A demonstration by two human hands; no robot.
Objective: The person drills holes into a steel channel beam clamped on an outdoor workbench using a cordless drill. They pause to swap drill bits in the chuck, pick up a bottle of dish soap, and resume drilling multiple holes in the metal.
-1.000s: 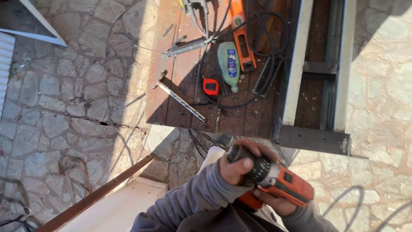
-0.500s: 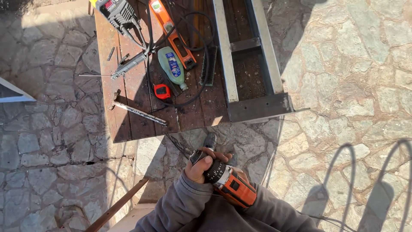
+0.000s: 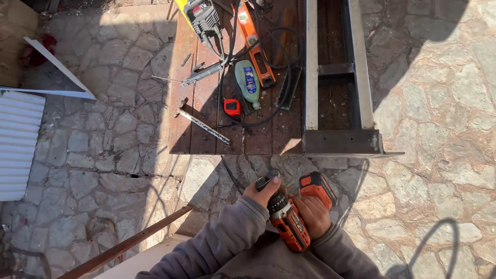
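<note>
Nearest, both hands hold an orange-and-black cordless drill (image 3: 289,219) above the stone paving: the left hand (image 3: 262,192) has its fingers wrapped around the dark chuck end, and the right hand (image 3: 311,216) has its fingers closed around the grip. Its long axis runs diagonally, with the chuck pointing up and to the left towards the rusty brown metal surface (image 3: 263,137). Farther off on that surface lie a small red tape measure (image 3: 232,107), a green plastic bottle (image 3: 248,84), a long orange spirit level (image 3: 254,44) and a grey steel frame (image 3: 338,139).
</note>
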